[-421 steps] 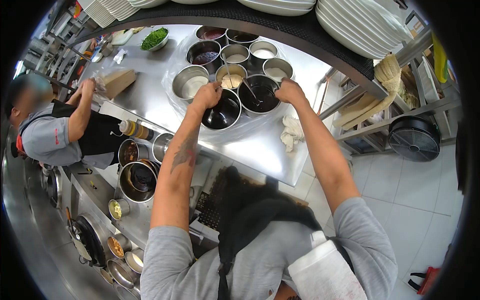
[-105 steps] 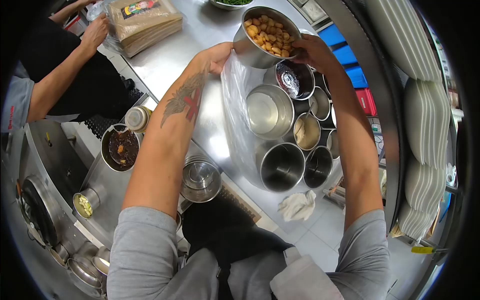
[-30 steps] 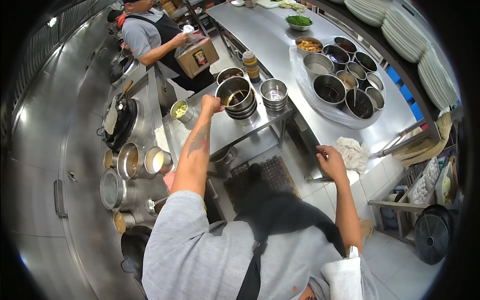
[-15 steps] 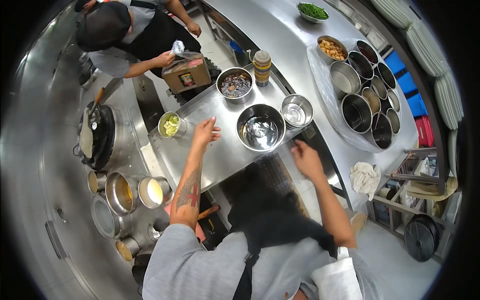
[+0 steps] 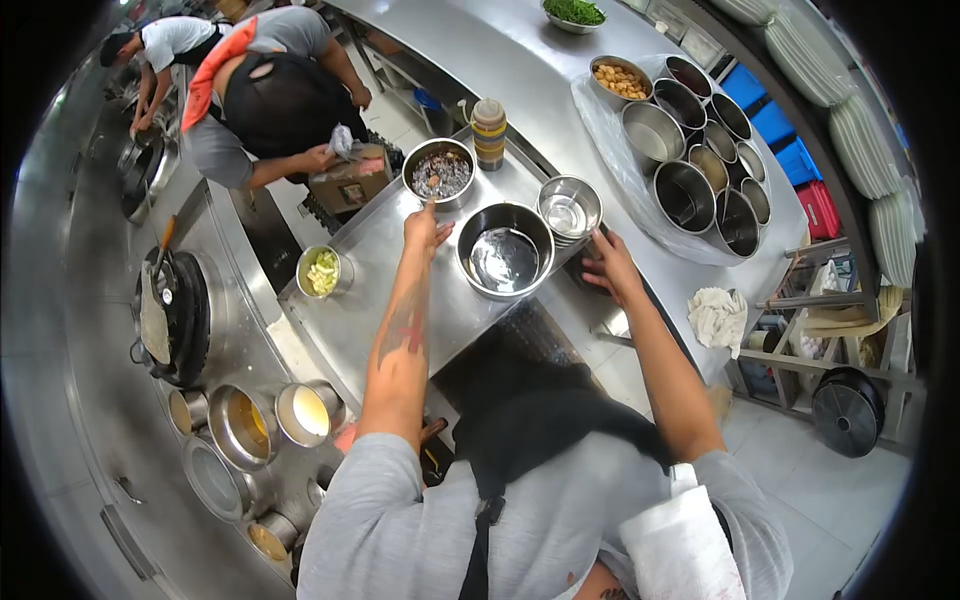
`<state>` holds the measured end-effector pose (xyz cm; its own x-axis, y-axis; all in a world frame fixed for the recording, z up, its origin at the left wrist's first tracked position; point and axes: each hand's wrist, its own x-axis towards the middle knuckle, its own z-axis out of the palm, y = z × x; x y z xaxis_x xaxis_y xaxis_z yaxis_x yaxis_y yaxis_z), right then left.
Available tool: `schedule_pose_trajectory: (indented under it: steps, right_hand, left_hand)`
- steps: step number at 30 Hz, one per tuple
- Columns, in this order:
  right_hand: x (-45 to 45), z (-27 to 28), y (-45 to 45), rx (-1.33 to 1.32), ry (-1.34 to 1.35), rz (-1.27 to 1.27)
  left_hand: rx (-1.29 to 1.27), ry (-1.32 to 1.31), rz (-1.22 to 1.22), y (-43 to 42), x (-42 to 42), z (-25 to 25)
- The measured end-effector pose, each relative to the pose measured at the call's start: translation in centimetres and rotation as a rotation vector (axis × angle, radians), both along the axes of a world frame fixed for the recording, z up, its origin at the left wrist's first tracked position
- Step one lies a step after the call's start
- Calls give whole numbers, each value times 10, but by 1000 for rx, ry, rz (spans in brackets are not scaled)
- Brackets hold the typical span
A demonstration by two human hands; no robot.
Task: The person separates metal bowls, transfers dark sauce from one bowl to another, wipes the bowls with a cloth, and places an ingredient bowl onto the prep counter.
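My left hand (image 5: 425, 234) is just in front of a steel pot of dark, glossy contents (image 5: 440, 174). Its fingers are partly spread, one reaching toward the pot's near side; I cannot tell if it touches. At the right edge of the steel table, my right hand (image 5: 612, 268) has its fingers apart, next to a stack of steel cups (image 5: 569, 206). Nothing shows in its grasp. Between both hands stands a larger, shiny steel pot (image 5: 505, 250). A cup of chopped green vegetable (image 5: 323, 272) stands to the left.
A capped sauce bottle (image 5: 489, 135) stands behind the pots. Several steel containers (image 5: 655, 133) crowd the right counter, near a white cloth (image 5: 717, 318). A wok (image 5: 180, 315) sits at left. A co-worker (image 5: 285, 110) bends over a cardboard box (image 5: 350, 182).
My left hand has moved forward and right to the pot of dark contents. My right hand has risen to beside the stacked cups. The co-worker has bent lower, and the view has shifted.
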<state>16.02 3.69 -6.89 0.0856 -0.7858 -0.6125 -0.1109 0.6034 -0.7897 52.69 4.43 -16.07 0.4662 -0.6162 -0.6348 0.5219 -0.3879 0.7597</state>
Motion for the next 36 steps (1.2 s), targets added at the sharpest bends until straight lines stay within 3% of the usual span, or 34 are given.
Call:
schedule_pose_trajectory:
  steps: [4, 7, 10, 16, 21, 24, 26, 30, 32, 34, 36]
  right_hand:
    - [-58, -13, 42, 12, 37, 22]
    - [-99, -20, 80, 27, 68, -17]
    - [-128, -25, 108, 38, 51, -102]
    - [-161, -54, 109, 174, -33, -190]
    - [-155, -32, 57, 164, -202, -108]
    - [-140, 1, 10, 126, -299, -29]
    - [-141, 20, -17, 105, -351, 5]
    - [-148, 51, -60, 45, -446, 105]
    - [-156, 54, -73, 32, -471, 163]
    - [-164, 70, -82, 5, -455, 161]
    - [-177, 80, -87, -21, -410, 138]
  left_hand:
    - [-91, 81, 125, -52, 29, -49]
    - [-43, -100, 77, -45, 17, 8]
    - [-95, -219, -112, -41, 37, 26]
    - [40, -391, -610, -43, 64, 172]
    - [32, -251, -660, -71, 25, 287]
    - [-40, -135, -644, -109, -2, 304]
    - [-101, -78, -625, -144, -18, 286]
    - [-249, 214, -347, -232, -66, 216]
    - [-266, 222, -170, -289, -73, 169]
    - [-198, 91, 54, -345, -95, 159]
    - [-243, 40, 122, -414, -72, 107]
